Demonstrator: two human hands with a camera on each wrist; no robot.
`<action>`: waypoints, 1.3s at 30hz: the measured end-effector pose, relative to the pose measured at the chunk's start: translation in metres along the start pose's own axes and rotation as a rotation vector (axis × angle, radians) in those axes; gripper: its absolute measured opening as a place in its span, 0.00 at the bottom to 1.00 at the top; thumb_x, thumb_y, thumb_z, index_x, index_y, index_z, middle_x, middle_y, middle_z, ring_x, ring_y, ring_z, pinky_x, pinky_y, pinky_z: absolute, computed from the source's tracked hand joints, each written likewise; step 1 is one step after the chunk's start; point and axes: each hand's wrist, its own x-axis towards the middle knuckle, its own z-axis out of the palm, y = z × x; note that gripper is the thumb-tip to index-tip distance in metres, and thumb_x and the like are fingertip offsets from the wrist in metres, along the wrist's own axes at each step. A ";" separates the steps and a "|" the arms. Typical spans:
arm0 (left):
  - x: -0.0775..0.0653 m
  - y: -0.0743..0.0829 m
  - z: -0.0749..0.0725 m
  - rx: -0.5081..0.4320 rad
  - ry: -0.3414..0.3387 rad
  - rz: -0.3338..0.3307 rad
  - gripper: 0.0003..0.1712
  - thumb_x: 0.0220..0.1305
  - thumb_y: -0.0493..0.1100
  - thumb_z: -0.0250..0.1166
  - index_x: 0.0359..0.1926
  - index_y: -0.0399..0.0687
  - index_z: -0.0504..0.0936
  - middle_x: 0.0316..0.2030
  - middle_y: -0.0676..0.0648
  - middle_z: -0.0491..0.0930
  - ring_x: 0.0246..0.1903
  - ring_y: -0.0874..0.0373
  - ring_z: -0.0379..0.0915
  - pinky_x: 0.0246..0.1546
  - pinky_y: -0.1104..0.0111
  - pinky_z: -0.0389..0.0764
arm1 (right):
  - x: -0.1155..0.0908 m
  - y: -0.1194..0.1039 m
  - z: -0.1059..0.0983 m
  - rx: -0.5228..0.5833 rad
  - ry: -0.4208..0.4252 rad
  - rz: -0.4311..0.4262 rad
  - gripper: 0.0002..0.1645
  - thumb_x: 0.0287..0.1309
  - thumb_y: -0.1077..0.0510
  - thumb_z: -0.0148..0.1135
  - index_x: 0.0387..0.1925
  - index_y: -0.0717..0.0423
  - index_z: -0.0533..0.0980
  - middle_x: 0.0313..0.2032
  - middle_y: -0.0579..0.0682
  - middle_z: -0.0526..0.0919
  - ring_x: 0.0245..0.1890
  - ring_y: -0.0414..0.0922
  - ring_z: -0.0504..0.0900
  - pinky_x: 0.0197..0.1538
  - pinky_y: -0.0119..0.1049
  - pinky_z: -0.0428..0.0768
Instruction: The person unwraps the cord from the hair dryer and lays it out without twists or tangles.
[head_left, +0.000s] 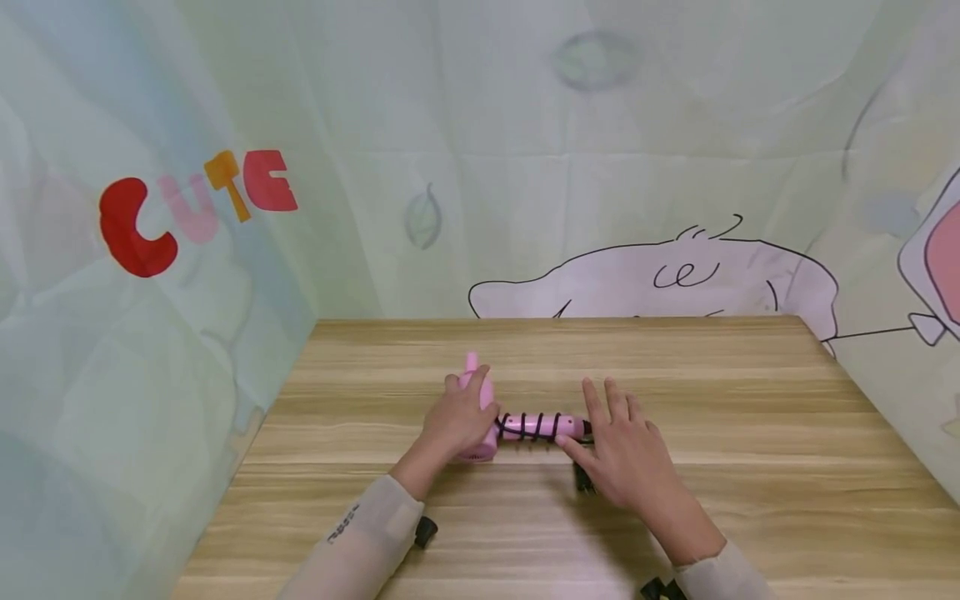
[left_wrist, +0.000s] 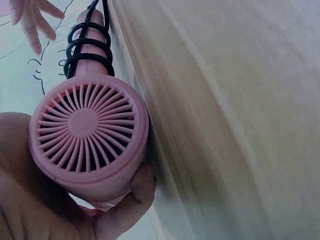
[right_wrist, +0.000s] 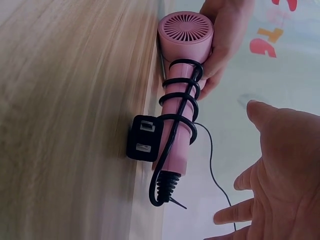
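A pink hair dryer lies on the wooden table, its nozzle toward the back and its handle pointing right. Black cord winds round the handle in several loops. My left hand grips the barrel, with fingers over the top and sides, beside the round slotted vent. Spread and straight, the fingers of my right hand hover beside the handle's end, and the thumb tip overlaps it in the head view. The black two-pin plug hangs close to that end, near the right thumb.
The wooden tabletop reaches back to a printed cloth with a cartoon outline and coloured letters. Cloth also stands along the left and right sides. Black wrist-camera parts show beside the left sleeve.
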 end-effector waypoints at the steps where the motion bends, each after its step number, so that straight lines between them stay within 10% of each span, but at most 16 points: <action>1: 0.000 0.000 0.001 -0.003 0.003 -0.001 0.42 0.69 0.57 0.59 0.80 0.63 0.55 0.67 0.27 0.60 0.27 0.48 0.73 0.20 0.62 0.75 | 0.000 0.000 0.000 0.001 -0.004 0.001 0.55 0.67 0.25 0.47 0.80 0.55 0.51 0.74 0.68 0.58 0.69 0.72 0.63 0.55 0.70 0.75; 16: 0.001 -0.002 0.002 -0.034 0.040 -0.003 0.41 0.68 0.57 0.60 0.79 0.64 0.57 0.64 0.30 0.63 0.30 0.48 0.72 0.22 0.63 0.74 | -0.004 0.004 0.000 0.015 -0.079 0.023 0.54 0.68 0.27 0.49 0.79 0.59 0.53 0.67 0.69 0.69 0.63 0.70 0.71 0.48 0.68 0.79; 24: 0.001 -0.002 0.003 -0.039 0.050 -0.003 0.41 0.68 0.57 0.59 0.79 0.65 0.58 0.63 0.31 0.63 0.31 0.49 0.72 0.22 0.63 0.73 | -0.007 0.005 0.002 0.013 -0.147 0.035 0.60 0.66 0.19 0.34 0.79 0.60 0.52 0.65 0.69 0.71 0.59 0.68 0.75 0.47 0.66 0.80; 39: 0.002 -0.001 0.004 -0.030 0.054 -0.004 0.41 0.68 0.57 0.60 0.79 0.64 0.58 0.64 0.32 0.63 0.32 0.49 0.73 0.23 0.63 0.73 | -0.014 -0.001 0.008 0.026 -0.162 0.033 0.50 0.68 0.28 0.50 0.61 0.72 0.71 0.52 0.68 0.78 0.49 0.64 0.80 0.50 0.60 0.81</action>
